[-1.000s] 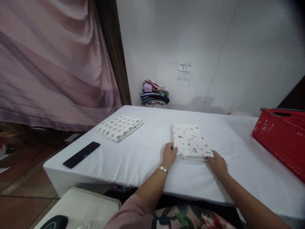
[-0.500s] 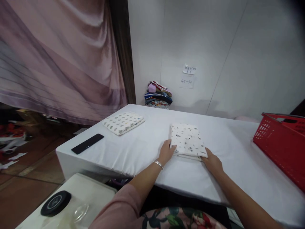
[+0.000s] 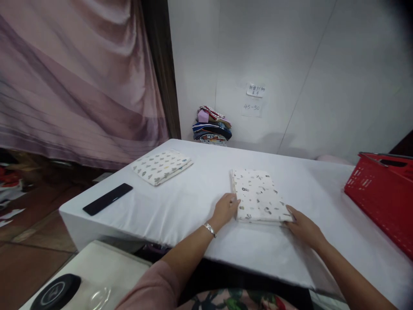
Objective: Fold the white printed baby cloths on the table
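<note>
A folded white cloth [image 3: 258,196] with small scattered prints lies flat on the white-covered table [image 3: 193,193]. My left hand [image 3: 225,210], a silver bracelet at its wrist, grips the cloth's near left edge, thumb on top and the other fingers mostly hidden. At the near right corner my right hand [image 3: 303,226] pinches the cloth, its fingertips partly under the edge. A second folded white cloth [image 3: 161,167], printed with grey cloud-like shapes, rests at the table's left, apart from both hands.
A black phone [image 3: 108,199] lies near the table's left edge. To the right stands a red plastic basket [image 3: 383,193]. Folded fabrics [image 3: 212,125] are stacked by the wall behind. A white box-like surface [image 3: 106,267] carries a round black object [image 3: 56,293] at lower left.
Both hands have come slightly nearer to me and to the right, with the printed cloth between them. The camera view has shifted a little.
</note>
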The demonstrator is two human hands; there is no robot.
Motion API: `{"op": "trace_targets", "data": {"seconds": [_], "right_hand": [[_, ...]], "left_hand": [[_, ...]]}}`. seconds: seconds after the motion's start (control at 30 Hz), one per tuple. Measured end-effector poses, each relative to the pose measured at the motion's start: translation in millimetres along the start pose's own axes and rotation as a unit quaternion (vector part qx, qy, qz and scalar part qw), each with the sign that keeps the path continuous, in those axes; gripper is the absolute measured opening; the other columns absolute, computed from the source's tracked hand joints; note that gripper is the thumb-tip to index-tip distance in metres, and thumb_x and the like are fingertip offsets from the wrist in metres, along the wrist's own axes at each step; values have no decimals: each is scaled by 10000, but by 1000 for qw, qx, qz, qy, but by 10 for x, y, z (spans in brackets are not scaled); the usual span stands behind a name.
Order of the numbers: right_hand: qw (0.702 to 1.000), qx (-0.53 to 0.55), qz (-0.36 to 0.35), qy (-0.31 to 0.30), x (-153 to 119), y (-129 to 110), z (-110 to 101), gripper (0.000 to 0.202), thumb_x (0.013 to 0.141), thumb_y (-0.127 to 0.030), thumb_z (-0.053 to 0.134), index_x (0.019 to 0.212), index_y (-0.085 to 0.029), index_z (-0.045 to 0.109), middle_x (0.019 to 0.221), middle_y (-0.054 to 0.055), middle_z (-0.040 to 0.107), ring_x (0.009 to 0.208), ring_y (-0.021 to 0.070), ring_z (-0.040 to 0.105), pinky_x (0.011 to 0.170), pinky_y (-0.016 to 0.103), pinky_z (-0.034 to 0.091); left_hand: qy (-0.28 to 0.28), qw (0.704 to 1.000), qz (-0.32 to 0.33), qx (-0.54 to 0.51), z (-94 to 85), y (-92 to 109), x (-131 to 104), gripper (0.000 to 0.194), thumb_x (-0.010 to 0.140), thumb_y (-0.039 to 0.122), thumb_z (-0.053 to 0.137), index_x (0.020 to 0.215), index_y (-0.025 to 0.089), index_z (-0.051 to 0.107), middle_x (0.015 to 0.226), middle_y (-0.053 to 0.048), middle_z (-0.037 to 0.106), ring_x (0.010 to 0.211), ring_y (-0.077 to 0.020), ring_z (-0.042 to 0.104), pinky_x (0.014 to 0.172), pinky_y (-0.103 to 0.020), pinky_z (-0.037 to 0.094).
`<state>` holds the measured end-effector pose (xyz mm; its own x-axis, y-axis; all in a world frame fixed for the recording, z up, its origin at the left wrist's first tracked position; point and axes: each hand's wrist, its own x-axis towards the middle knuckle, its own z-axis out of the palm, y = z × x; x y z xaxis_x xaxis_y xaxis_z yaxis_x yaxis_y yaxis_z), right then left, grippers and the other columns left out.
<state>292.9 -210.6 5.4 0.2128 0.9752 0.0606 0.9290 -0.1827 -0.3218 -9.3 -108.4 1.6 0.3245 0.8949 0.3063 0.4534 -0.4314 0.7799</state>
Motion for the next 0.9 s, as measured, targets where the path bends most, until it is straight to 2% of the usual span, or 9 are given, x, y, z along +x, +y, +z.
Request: {"op": "trace_targets", "data": {"seconds": [0.13,0.23,0.3,0.4,0.5,0.57,0.7,0.9], "right_hand": [[992,61,-97,55,57,-107,-18,607,720,-251,422,1318,-158,467,1389,82,440,1270,249,397,1034,401,352],[982,84,-136,102,165,-267,13,513,757,-275,411,1243,-182,545,1379,77,452,1287,243,372,1052,419,331],[981,82,-139,107,253,-374,46,466,807,-337,408,1220,-192,567,1354,85,481,1270,250,395,1041,437,342],[988,21,-136,71,344,-486,133,495,858,-431,387,1254,-179,543,1375,107,456,1288,268,372,1037,479,327],[988,-73,-134,33,343,-533,267,496,894,-447,344,1287,-195,512,1399,99,428,1315,268,331,1049,520,273],[984,-113,-134,44,312,-542,348,469,916,-421,318,1292,-214,506,1403,87,426,1321,255,321,1057,515,249],[978,-133,-144,69,269,-542,412,446,926,-395,312,1292,-228,504,1403,78,427,1321,246,323,1054,495,253],[976,-142,-147,72,270,-549,403,471,928,-409,288,1301,-211,499,1410,73,417,1322,249,317,1056,485,248]], "left_hand": [[22,997,-64,37,-37,-57,509,235,838,296,493,971,191,656,1009,-46,648,802,-148,583,794,-272,446],[19,994,-93,59,22,-87,910,202,824,255,509,937,180,659,1015,-53,653,880,-159,581,827,-268,426],[21,992,-103,66,85,-108,1136,207,819,263,517,946,169,650,1018,-65,650,924,-170,572,839,-268,414],[21,989,-125,78,175,-154,1387,247,821,310,520,987,162,627,1036,-76,634,947,-174,565,828,-263,407],[17,984,-150,90,233,-211,1530,279,802,348,540,984,149,611,1089,-104,596,927,-181,568,795,-267,409],[12,981,-167,98,255,-245,1580,286,786,362,555,961,142,604,1094,-119,579,899,-185,570,772,-270,411],[15,977,-182,106,298,-293,1631,293,779,353,559,991,152,574,1108,-115,554,862,-177,568,750,-272,413],[43,978,-167,116,373,-326,1710,229,771,307,561,960,178,560,1114,-95,530,932,-191,541,780,-284,410]]}}
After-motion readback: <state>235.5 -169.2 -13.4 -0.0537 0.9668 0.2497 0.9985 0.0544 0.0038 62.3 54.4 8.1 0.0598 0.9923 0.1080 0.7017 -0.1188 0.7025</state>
